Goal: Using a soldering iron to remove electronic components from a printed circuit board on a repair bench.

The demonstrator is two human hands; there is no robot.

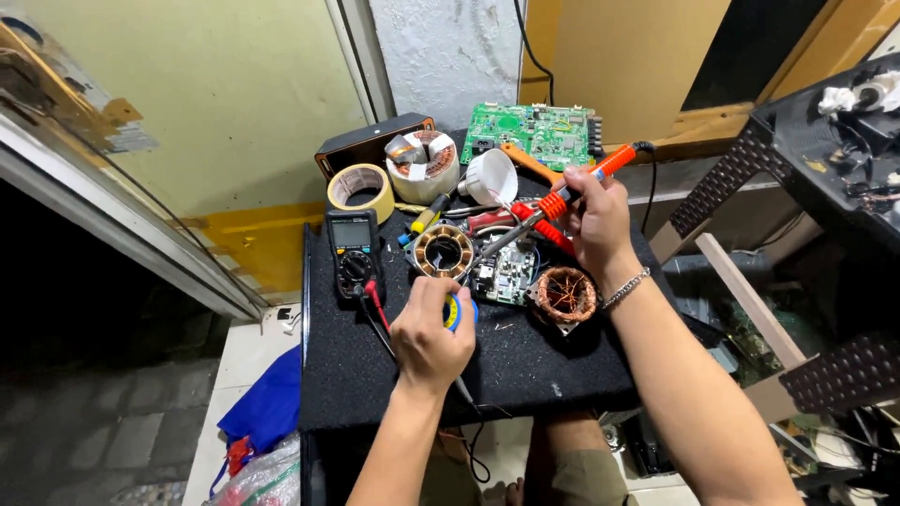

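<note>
Two hands at work over a small circuit board on a black tabletop (525, 361).

The right hand (595, 220) is closed in a firm grip on an orange-handled soldering iron (553, 208), its tip angled down toward the small circuit board (506, 272). The left hand (429, 335) is curled around a blue-and-yellow roll (455, 311) – possibly solder wire, though the fingers hide most of it – just in front of the board. A copper-wound coil (563, 295) lies just right of the board, a ring-shaped coil (442, 251) just left. A multimeter (352, 245) sits further left; a tape roll (361, 190) and a green circuit board (532, 134) lie behind.
</note>
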